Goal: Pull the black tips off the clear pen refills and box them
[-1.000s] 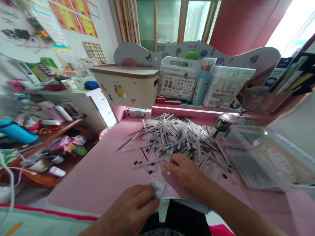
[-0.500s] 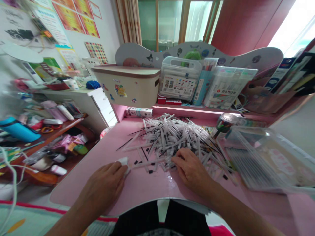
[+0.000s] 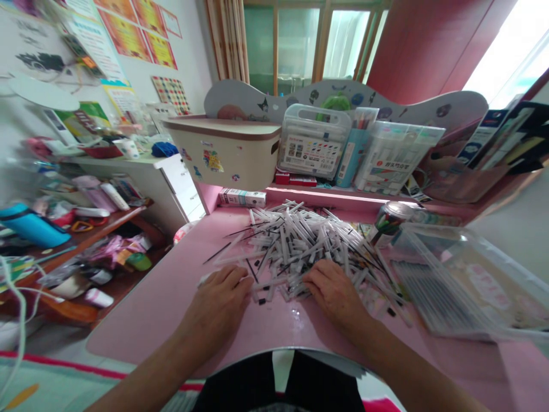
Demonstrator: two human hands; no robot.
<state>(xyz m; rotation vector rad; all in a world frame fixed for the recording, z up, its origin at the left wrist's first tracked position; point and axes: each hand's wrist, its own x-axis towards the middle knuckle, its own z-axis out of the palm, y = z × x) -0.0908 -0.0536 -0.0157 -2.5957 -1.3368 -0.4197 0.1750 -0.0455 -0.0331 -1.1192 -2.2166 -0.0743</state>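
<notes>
A big heap of white pens with black parts [image 3: 309, 240] lies in the middle of the pink desk [image 3: 171, 297]. My left hand [image 3: 218, 297] rests palm down at the heap's left front edge. It is closed over a white tissue wad [image 3: 204, 280] that peeks out at its left side. My right hand [image 3: 332, 289] sits at the heap's near edge, its fingers curled down among the pens. What those fingers grip is hidden. Loose black caps [image 3: 259, 300] lie on the desk between the hands.
A clear plastic box with a raised lid [image 3: 450, 280] stands at the right, a can [image 3: 388, 217] behind it. At the back are a cream storage box [image 3: 227, 149], marker cases [image 3: 315, 140] and a small carton [image 3: 242, 197]. A cluttered shelf [image 3: 86, 229] is on the left.
My left hand moved forward and to the right with the tissue wad, from the desk's near edge to the heap's edge. My right hand shifted slightly deeper into the pens.
</notes>
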